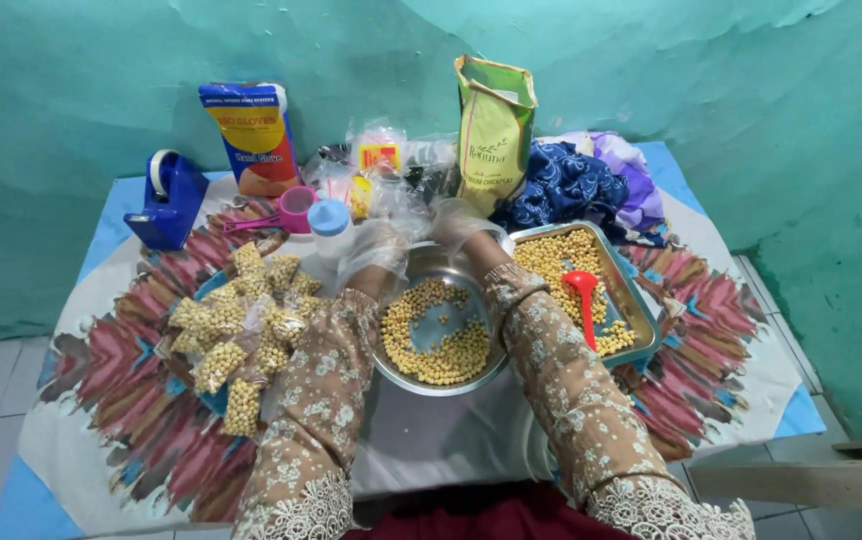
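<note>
Both my hands wear clear plastic gloves and reach past the far rim of a round metal bowl (391, 366) partly filled with chickpeas (448, 360). My left hand (375, 247) sits beside a white bottle with a light blue cap (329, 226). My right hand (461, 222) is close to crumpled clear plastic bags (403, 196). Whether either hand grips anything is hidden by the gloves and clutter. Lace sleeves cover both forearms.
A metal tray (641, 318) of chickpeas with a red scoop (584, 300) lies to the right. Small filled bags of chickpeas (236, 325) are piled to the left. Behind stand a green chickpea bag (494, 130), a blue box (251, 135), a blue tape dispenser (167, 200) and dark blue cloth (571, 190).
</note>
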